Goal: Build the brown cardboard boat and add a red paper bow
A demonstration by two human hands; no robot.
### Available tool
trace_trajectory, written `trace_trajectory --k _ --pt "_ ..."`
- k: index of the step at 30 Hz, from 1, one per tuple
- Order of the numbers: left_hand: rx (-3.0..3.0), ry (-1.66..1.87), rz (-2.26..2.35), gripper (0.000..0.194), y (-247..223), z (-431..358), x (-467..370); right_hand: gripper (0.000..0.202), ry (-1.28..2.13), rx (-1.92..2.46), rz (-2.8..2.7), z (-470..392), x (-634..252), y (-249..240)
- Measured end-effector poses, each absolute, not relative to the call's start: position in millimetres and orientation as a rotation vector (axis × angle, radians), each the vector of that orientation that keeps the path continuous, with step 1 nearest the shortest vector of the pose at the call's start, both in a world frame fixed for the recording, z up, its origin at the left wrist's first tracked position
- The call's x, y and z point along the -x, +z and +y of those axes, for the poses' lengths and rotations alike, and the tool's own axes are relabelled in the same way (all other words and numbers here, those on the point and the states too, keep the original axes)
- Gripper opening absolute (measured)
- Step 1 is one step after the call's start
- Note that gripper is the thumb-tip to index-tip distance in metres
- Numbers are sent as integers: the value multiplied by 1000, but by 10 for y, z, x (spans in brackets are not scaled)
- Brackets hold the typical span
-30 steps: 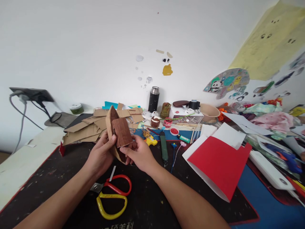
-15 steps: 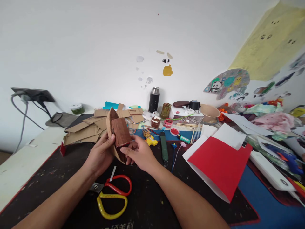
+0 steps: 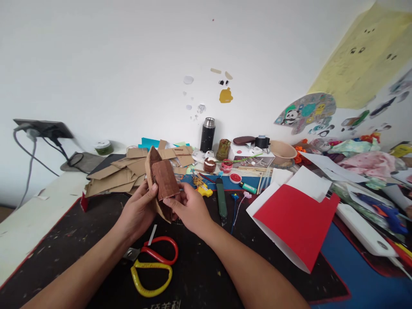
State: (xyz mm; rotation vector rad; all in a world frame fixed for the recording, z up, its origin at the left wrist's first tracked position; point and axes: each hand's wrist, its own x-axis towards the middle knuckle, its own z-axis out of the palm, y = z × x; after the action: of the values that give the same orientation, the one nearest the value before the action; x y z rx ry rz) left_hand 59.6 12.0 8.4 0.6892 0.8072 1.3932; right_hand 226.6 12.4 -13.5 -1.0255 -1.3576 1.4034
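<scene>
Upright between my hands is a boat-shaped cardboard model (image 3: 165, 180), with a pointed tan hull and a curved brown-painted piece across it. My left hand (image 3: 141, 210) is closed round the hull's left side, thumb on the brown piece. With its thumb and fingers, my right hand (image 3: 189, 208) grips the lower right edge of the brown piece; some of its fingertips are hidden behind. Below the hands, scissors (image 3: 152, 279) with one red and one yellow handle lie on the black mat (image 3: 199, 274). A thin white strip (image 3: 152, 234) rests by the scissors.
Cardboard scraps (image 3: 112, 178) are piled at the back left. A green utility knife (image 3: 221, 201) and a folded red sheet (image 3: 296, 223) lie to the right. Behind stand a black flask (image 3: 208, 135), small paint pots (image 3: 210, 165) and a beige bowl (image 3: 282, 151).
The cardboard model has turned slightly in my hands, so its brown curved piece faces me a little more. Both hands keep their hold; the things on the table have not moved.
</scene>
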Motion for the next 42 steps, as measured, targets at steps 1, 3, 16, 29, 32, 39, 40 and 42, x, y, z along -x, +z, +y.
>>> trace_trajectory --k 1,3,16,29,32,39,40,42 --pt "-695 1390 809 51 84 121 -592 58 1381 1036 -1374 124 -2272 -139" --pt "-718 1386 826 54 96 130 -577 57 1354 1045 -1391 124 -2280 -135" --pt "-728 1361 816 50 140 278 -373 57 1287 950 -1360 157 -2350 -24" --pt "-701 1396 724 54 102 224 -554 76 1392 922 -1185 317 -2394 -40" --pt "-705 1382 713 58 97 211 -585 74 1414 930 -1114 333 -2428 -20" --pt "-675 1428 763 49 109 340 -376 74 1329 950 -963 404 -2579 55" --pt "-667 1437 770 49 89 363 -367 74 1321 951 -946 414 -2593 58" --pt "-654 1459 773 45 39 408 -374 75 1314 949 -916 432 -2613 58"
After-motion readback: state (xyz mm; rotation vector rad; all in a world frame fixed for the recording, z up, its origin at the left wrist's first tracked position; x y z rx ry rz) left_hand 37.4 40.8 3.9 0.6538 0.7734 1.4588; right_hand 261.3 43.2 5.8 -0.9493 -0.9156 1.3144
